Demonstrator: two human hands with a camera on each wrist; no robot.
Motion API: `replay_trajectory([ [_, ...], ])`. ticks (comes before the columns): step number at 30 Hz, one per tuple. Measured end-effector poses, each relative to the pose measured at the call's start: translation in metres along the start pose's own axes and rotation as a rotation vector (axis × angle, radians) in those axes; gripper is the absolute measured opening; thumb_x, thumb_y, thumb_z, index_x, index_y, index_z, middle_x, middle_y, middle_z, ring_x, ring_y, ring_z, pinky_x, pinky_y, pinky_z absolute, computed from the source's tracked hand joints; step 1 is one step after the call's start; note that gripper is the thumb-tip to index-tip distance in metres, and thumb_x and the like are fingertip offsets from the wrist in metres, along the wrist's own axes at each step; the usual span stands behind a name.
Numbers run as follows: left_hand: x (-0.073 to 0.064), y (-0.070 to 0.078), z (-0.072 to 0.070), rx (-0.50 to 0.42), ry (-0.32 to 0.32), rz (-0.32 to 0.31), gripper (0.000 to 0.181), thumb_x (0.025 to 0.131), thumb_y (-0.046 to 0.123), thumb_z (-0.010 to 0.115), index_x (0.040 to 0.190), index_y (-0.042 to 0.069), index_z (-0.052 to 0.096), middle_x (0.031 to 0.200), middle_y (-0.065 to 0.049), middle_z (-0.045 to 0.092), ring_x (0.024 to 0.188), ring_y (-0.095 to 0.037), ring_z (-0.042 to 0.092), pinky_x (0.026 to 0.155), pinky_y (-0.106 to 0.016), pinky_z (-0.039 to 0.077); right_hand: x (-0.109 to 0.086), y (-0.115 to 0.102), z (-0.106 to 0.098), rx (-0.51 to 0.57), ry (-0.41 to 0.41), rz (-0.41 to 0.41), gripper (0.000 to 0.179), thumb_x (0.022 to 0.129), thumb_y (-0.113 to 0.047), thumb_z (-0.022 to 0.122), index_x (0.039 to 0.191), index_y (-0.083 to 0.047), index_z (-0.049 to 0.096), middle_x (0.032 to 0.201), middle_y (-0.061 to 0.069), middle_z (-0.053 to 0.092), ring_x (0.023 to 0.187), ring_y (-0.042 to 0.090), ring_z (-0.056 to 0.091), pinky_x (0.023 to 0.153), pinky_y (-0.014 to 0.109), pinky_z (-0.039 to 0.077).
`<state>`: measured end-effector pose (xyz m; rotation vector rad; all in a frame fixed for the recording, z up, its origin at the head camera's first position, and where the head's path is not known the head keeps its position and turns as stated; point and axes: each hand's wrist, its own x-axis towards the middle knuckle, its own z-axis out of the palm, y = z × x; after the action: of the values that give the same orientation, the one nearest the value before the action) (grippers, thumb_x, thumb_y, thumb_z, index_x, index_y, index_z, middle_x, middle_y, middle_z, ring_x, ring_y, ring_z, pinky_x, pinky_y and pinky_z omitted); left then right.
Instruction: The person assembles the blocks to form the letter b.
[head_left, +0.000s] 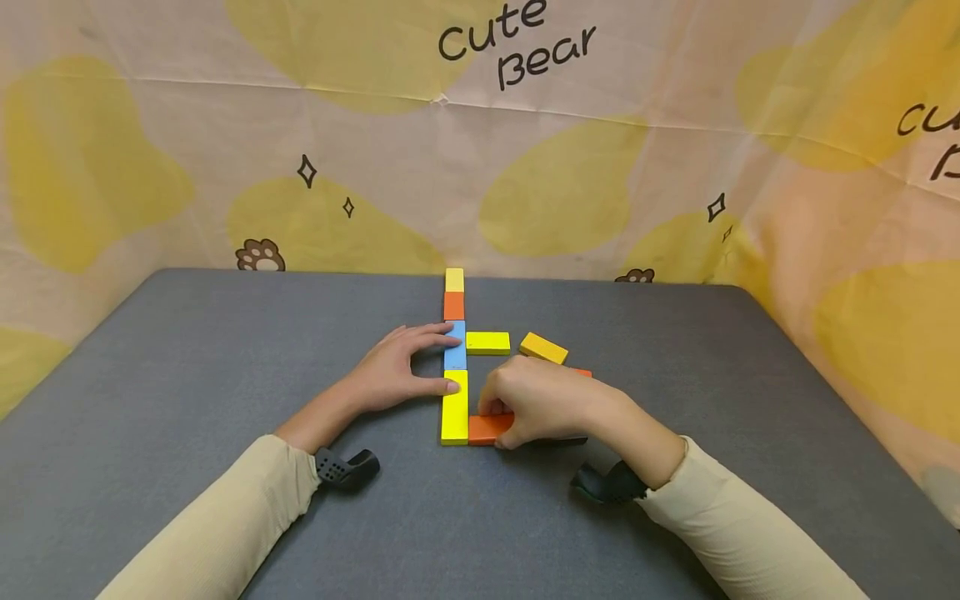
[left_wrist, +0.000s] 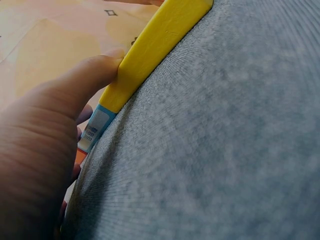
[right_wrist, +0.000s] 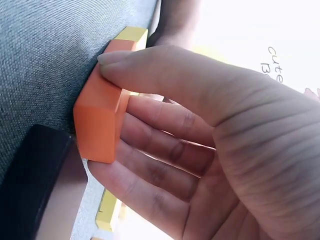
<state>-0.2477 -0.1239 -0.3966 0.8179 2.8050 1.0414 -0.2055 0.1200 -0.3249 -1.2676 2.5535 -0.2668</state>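
My left hand (head_left: 392, 367) reaches in from the left, its straight fingers on a blue block (head_left: 454, 358) and its thumb on a long yellow block (head_left: 455, 421). In the left wrist view these blocks lie end to end, the thumb pressing the yellow block's side. My right hand (head_left: 555, 396) pinches an orange block (right_wrist: 95, 130) between thumb and fingers. That block lies crosswise, its left end right at the near end of the long yellow block. Part of it is hidden under the right hand in the head view.
The row runs on to the back with an orange-red block (head_left: 453, 306) and a pale yellow block (head_left: 454, 280). A yellow-green block (head_left: 487, 343) extends right from the blue one. Farther right lie an amber block (head_left: 544, 347) and a partly covered red-orange block (head_left: 583, 373).
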Motion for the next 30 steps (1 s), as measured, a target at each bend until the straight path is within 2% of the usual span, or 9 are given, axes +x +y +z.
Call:
replay_trajectory([
  [12,0.001,0.000,0.000,-0.005,0.002,0.006,0.067,0.084,0.046,0.080,0.144,0.023,0.059,0.161,0.003,0.042,0.151,-0.026,0.037,0.129,-0.058,0.010,0.001,0.003,0.005,-0.001,-0.012,0.030,0.025,0.079,-0.026,0.086,0.100,-0.016,0.075,0.085,-0.010,0.066,0.080,0.006,0.058,0.077,0.023,0.052],
  [18,0.000,-0.001,0.000,0.000,0.005,0.005,0.067,0.085,0.046,0.079,0.144,0.023,0.058,0.161,0.003,0.042,0.151,-0.026,0.038,0.128,-0.058,0.011,0.001,0.004,0.002,0.042,-0.005,-0.010,0.031,0.084,-0.039,0.082,0.107,-0.018,0.077,0.096,-0.011,0.072,0.087,0.006,0.064,0.082,0.022,0.054],
  [23,-0.001,-0.001,-0.001,0.004,0.002,0.002,0.067,0.085,0.048,0.078,0.144,0.024,0.058,0.161,0.003,0.042,0.151,-0.027,0.037,0.128,-0.059,0.011,-0.004,0.008,-0.008,0.062,0.055,-0.030,0.033,0.091,-0.038,0.076,0.116,-0.016,0.075,0.108,-0.007,0.075,0.098,0.009,0.067,0.093,0.028,0.054],
  [28,-0.001,0.000,-0.001,-0.003,-0.007,0.003,0.065,0.086,0.048,0.077,0.144,0.025,0.058,0.161,0.003,0.043,0.151,-0.027,0.038,0.128,-0.060,0.010,-0.015,0.017,-0.022,0.080,0.133,0.020,0.036,0.091,-0.038,0.075,0.119,-0.015,0.074,0.115,-0.001,0.074,0.108,0.017,0.068,0.098,0.037,0.055],
  [30,-0.001,0.000,-0.001,-0.001,-0.008,0.000,0.065,0.086,0.047,0.077,0.144,0.025,0.058,0.161,0.002,0.044,0.151,-0.027,0.037,0.128,-0.059,0.010,-0.019,0.021,-0.029,0.093,0.173,0.033,0.036,0.091,-0.037,0.076,0.119,-0.014,0.074,0.115,0.000,0.073,0.108,0.019,0.068,0.096,0.040,0.057],
])
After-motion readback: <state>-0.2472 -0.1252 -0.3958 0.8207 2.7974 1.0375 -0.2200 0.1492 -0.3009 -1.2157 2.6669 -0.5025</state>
